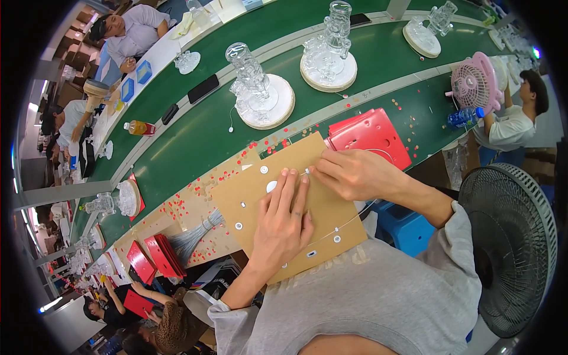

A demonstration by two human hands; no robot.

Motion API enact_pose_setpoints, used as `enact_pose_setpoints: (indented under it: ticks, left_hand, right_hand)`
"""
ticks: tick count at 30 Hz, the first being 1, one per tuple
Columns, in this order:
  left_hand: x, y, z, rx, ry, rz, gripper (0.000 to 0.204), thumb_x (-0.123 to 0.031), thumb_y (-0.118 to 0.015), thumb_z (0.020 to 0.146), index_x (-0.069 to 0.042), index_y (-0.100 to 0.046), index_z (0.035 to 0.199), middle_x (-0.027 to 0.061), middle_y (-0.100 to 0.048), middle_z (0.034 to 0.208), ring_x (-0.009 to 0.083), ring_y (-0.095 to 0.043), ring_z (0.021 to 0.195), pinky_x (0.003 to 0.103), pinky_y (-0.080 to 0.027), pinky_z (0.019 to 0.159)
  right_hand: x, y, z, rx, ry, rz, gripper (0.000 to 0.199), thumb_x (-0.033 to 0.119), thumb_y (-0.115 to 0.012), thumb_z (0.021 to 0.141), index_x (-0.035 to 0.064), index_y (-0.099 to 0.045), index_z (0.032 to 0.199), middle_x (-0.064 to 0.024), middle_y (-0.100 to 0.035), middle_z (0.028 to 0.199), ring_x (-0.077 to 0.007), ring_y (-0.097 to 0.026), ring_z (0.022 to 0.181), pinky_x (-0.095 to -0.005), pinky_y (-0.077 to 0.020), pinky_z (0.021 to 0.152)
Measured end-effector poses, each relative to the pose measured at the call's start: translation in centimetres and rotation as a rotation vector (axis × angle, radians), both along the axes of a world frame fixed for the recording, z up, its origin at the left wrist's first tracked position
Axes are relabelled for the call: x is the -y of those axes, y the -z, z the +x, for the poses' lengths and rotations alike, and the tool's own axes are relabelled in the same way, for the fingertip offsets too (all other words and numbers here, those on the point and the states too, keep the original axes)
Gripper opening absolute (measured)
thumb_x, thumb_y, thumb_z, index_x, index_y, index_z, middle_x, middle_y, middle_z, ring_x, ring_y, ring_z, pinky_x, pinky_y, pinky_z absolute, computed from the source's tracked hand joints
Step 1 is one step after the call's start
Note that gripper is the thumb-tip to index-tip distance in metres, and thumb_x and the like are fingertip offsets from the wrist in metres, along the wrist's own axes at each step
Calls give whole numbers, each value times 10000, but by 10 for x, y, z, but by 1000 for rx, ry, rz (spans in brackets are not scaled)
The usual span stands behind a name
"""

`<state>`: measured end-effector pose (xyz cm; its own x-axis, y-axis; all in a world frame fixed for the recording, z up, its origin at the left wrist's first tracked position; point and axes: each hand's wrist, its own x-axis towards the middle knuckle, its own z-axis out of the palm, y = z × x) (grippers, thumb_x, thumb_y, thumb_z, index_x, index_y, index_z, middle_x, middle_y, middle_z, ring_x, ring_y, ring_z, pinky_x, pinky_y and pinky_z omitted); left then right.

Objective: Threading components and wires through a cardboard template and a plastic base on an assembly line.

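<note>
A square brown board point(236, 195) lies tilted at the table's near edge, against my grey shirt. It has several round and oblong holes and small white clips point(336, 229). My left hand point(281, 219) rests flat on its middle, fingers stretched out. Close to the board's far right edge, my right hand point(352, 174) is closed in a pinch beside a small white clip point(306, 171). A thin white cord point(322, 238) crosses the lower board and passes under my left hand. Another stretch loops out behind my right hand, whose fingertips appear to grip it; the exact hold is partly hidden.
Red plates point(370, 135) are stacked beyond the board; more red plates point(163, 255) and a wire bundle point(198, 234) lie left. Clear figurines on round white bases point(275, 106) stand along the green belt point(177, 160). A black fan point(509, 248) is close at right. Other people sit around.
</note>
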<state>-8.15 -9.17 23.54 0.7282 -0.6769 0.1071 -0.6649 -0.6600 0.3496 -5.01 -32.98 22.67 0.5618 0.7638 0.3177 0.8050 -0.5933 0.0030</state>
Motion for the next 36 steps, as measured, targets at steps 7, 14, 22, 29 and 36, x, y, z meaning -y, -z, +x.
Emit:
enact_pose_setpoints:
  ticks: [7, 14, 22, 29, 36]
  left_hand:
    - [-3, 1, -3, -48, -13, -73, 673, -100, -690, 806, 10, -518, 1448, 261, -412, 1518, 387, -404, 1445, 481, -406, 1072]
    - [-2, 2, 0, -80, -42, -172, 713, -64, -743, 770, -69, -539, 1453, 286, -368, 1517, 472, -345, 1455, 557, -399, 1090]
    - [2, -11, 9, -216, -179, -426, 760, -11, -798, 762, -98, -527, 1466, 217, -582, 1369, 363, -574, 1290, 407, -494, 1036]
    - [-7, 7, 41, 33, -85, -364, 280, 6, -778, 784, -1, -692, 1050, 147, -684, 1097, 322, -670, 1018, 413, -559, 854]
    - [4, -1, 49, 100, -50, -396, 139, 29, -783, 757, 5, -704, 870, 103, -720, 985, 281, -696, 926, 368, -574, 796]
  right_hand:
    - [13, -1, 4, -49, 44, 121, 172, 95, -667, 738, -13, -672, 872, -56, -568, 878, -178, -605, 869, -270, -564, 621]
    - [-1, 9, 0, 44, -1, 89, 266, 83, -681, 731, -27, -685, 973, -83, -620, 927, -221, -653, 880, -315, -577, 696]
    - [-5, 12, 1, 174, 12, 99, 122, 98, -670, 732, -8, -663, 792, -52, -560, 847, -180, -598, 830, -286, -512, 648]
    - [-15, 11, -9, 176, 82, 125, 162, 92, -669, 720, -41, -678, 812, -68, -572, 869, -198, -600, 848, -298, -522, 680]
    - [-27, 11, -27, 79, 266, 238, 321, 50, -681, 703, -68, -698, 1002, -130, -659, 1018, -264, -671, 988, -346, -589, 806]
